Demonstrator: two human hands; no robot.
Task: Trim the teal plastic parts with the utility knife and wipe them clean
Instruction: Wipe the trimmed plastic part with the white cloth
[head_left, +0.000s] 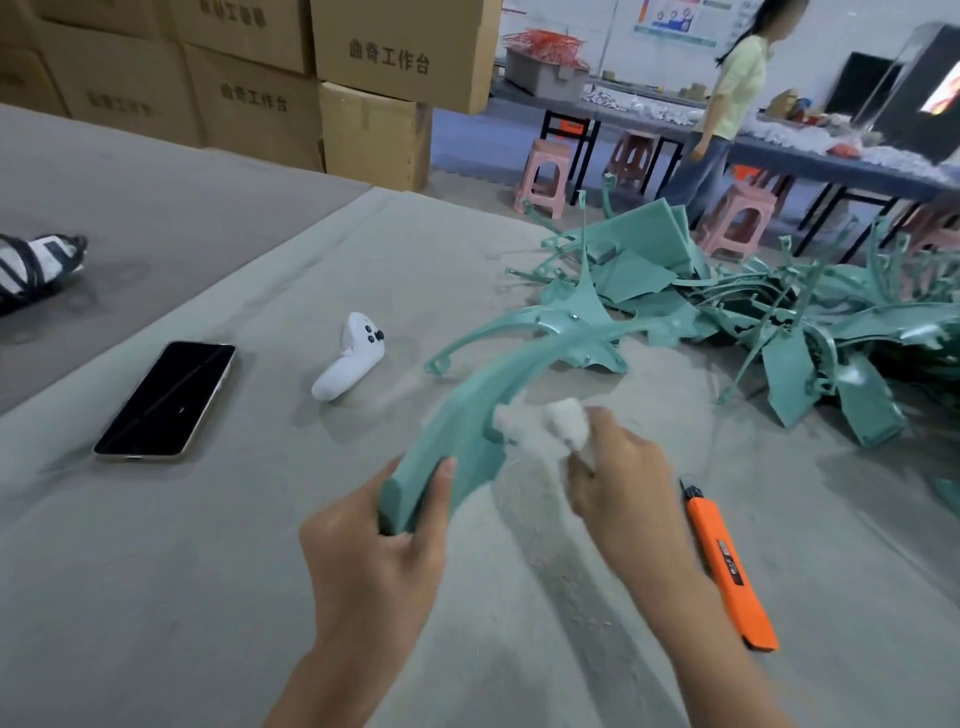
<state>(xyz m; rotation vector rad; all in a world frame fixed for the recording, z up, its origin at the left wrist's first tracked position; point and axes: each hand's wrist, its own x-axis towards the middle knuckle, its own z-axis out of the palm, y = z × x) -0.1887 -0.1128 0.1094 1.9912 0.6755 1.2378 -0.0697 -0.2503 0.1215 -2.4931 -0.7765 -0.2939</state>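
Teal pile runs off the right edge (white cloth is blurred)

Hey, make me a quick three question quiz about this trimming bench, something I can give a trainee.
1. True or false: the right hand holds the knife.
2. What does the left hand grip? A phone; B teal part; C controller.
3. Fill in: the right hand holds a white ___ at the part.
Key: 1 false, the knife lies beside that hand; 2 B; 3 cloth.
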